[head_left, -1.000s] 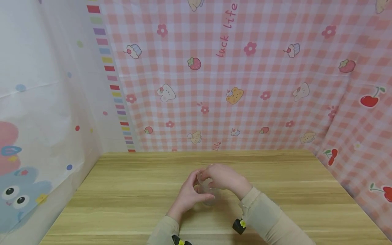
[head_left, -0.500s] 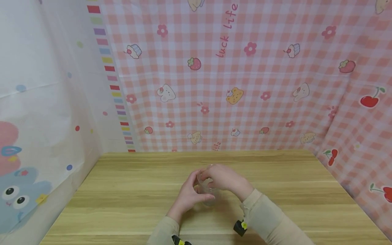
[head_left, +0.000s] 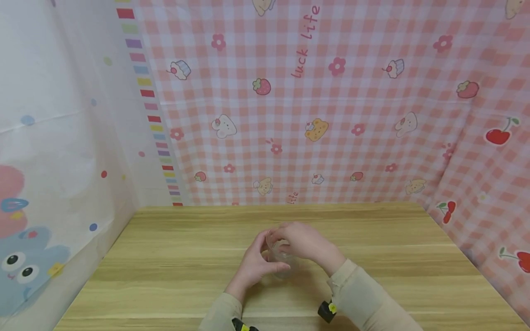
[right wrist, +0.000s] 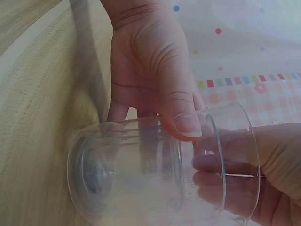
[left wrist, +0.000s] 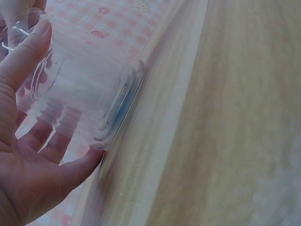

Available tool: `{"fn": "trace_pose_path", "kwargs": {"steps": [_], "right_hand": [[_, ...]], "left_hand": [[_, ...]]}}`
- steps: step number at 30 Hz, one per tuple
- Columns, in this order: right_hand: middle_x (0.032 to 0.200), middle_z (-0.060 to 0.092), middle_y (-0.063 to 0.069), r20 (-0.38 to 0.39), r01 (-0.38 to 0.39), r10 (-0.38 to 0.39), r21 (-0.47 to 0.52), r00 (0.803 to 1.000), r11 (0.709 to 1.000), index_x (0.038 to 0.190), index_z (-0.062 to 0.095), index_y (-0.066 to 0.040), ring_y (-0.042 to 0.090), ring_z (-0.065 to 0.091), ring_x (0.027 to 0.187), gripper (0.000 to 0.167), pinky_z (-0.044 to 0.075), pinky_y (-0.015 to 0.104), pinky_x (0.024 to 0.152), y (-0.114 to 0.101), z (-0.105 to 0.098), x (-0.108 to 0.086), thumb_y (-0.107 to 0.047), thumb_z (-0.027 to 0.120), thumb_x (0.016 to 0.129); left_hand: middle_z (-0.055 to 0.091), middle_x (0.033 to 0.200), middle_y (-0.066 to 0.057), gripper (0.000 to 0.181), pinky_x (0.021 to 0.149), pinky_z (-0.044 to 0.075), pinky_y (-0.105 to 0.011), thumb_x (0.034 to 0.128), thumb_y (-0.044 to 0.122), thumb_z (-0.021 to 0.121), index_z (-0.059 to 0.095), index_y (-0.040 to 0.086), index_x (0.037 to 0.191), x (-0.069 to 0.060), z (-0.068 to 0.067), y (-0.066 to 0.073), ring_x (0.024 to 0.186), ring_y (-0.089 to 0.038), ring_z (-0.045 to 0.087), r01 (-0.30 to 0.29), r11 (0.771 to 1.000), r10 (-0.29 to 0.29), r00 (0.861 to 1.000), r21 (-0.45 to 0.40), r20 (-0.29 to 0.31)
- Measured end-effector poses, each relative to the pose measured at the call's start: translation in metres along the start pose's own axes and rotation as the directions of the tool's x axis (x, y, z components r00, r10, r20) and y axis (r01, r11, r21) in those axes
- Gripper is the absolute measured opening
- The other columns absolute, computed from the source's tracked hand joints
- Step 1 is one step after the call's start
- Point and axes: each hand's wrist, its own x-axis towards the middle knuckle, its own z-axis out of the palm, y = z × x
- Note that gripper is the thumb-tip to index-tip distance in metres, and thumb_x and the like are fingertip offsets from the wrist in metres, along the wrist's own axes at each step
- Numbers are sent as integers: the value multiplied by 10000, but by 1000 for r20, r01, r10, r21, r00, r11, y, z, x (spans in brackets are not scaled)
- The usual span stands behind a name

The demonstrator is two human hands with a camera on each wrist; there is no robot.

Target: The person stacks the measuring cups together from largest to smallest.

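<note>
Clear, see-through cups (head_left: pixel 284 272) stand nested on the table, upright in the head view; several rims show one above another in the right wrist view. My left hand (head_left: pixel 257 261) grips the lower cup (left wrist: pixel 84 80) from the left, its thumb (right wrist: pixel 181 106) in front and fingers behind the wall. At the top, my right hand (head_left: pixel 304 241) holds the upper cup (right wrist: pixel 240 110) by its rim, with curled fingers (right wrist: pixel 211 179) seen through the clear wall. Whether these fingertips lie inside or outside the rim is hard to tell.
The wood-grain table (head_left: pixel 186 257) spreads around both hands. A pink checked cloth (head_left: pixel 290 105) hangs behind it and to the right, and a white printed cloth (head_left: pixel 70 115) on the left. A small black device (head_left: pixel 327 311) hangs below the right sleeve.
The right wrist and sleeve have shifted slightly right and down. My left hand and the cups stay in nearly the same place.
</note>
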Motion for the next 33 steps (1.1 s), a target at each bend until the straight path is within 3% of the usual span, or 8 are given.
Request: {"fn": "trace_pose_path", "kwargs": {"steps": [13,26,33], "right_hand": [[999,694,-37,-138,36,-41,-40,990,999,1053,748,-160,127,647,903,180,552,304,774,4,7,-8,-217,765,883],[1033,697,-12,-280,38,-77,-144,957,989,1077,727,-175,166,647,943,232,562,349,772,5,10,-16,-296,763,882],[974,680,-10,-340,73,-138,-199,930,977,1089,725,-155,161,634,877,264,556,330,716,5,10,-20,-269,787,859]], "left_hand": [[512,1400,-29,811,921,514,-361,744,96,877,445,144,1429,0,0,-1,1240,-250,509,0,1000,0,1000,12,1],[524,1380,-35,791,934,500,-392,738,109,881,460,129,1407,2,-1,2,1226,-253,513,1,1000,-1,1000,8,-6],[512,1402,-26,797,923,512,-376,748,140,880,450,161,1418,2,-1,0,1260,-258,501,9,1000,-9,1000,7,-10]]}}
